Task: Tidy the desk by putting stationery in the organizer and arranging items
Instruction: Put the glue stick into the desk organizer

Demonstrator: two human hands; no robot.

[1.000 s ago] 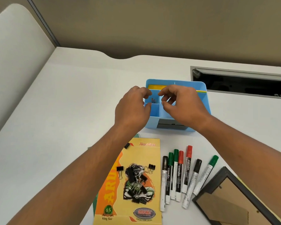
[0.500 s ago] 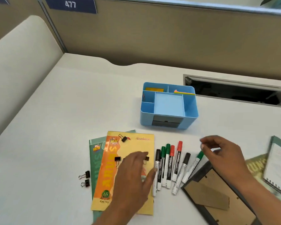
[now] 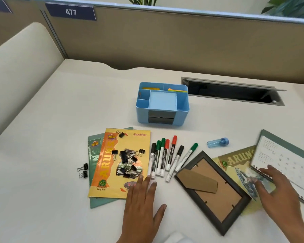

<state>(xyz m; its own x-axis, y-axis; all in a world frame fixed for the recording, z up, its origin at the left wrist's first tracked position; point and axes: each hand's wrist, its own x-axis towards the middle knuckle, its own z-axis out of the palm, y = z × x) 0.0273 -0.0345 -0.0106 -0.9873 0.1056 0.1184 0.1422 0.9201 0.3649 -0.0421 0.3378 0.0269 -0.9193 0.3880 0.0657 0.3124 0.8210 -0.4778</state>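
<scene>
Head camera looks down on a white desk (image 3: 60, 128). Both forearms run out of the bottom edge, and the white spiral-bound desk calendar (image 3: 288, 160) is cut off at the right. The olive-green notebook (image 3: 235, 159) is mostly covered by that calendar and by the black picture frame lying face down with its brown cardboard back up (image 3: 223, 195). A green notebook (image 3: 92, 155) shows only as a border under the yellow-orange notebook (image 3: 102, 165). What sits in the back compartments of the light blue plastic organizer (image 3: 182, 104) is hard to make out beyond yellow and coloured edges.

The organizer stands at mid-desk, behind a row of seven whiteboard markers with black, green and red caps (image 3: 162, 155). A heap of black binder clips (image 3: 127, 161) lies on the yellow-orange notebook, and two more clips (image 3: 83, 171) lie on the desk left of the notebooks. A small clear blue plastic tube (image 3: 218, 142) lies on its side right of the markers.

The left hand (image 3: 140, 204) lies palm down with fingers straight, thumb spread, fingertips at the notebook's near corner beside the marker ends, gripping nothing. The right hand (image 3: 277, 192) is blurred, fingers spread over the olive-green notebook and the calendar's near edge; whether it touches them cannot be told.
</scene>
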